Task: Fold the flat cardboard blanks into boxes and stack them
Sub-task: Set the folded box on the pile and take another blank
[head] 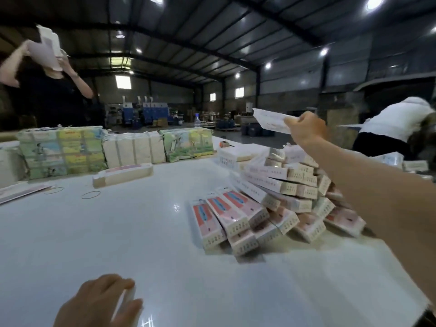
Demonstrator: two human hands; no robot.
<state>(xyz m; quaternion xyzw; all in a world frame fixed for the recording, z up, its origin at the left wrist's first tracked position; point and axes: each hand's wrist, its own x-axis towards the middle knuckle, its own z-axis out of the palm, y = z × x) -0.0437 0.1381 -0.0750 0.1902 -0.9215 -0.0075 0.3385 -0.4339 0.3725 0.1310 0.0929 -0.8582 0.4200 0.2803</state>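
My right hand (305, 129) is stretched out high over the far right of the table and grips a flat white cardboard blank (271, 119) by its near end. Below that arm lies a heap of folded pink-and-white boxes (278, 199), leaning on one another. My left hand (101, 303) rests low at the near edge of the white table (118, 232), fingers spread and relaxed, with a small white piece half hidden between thumb and fingers. A stack of flat blanks (122, 174) lies at mid table.
Strapped bundles of printed cardboard (62, 149) line the table's far edge. Rubber bands (90, 195) lie on the left part. A person in black (47, 90) holds a blank up at far left; another in white (396, 123) bends at far right.
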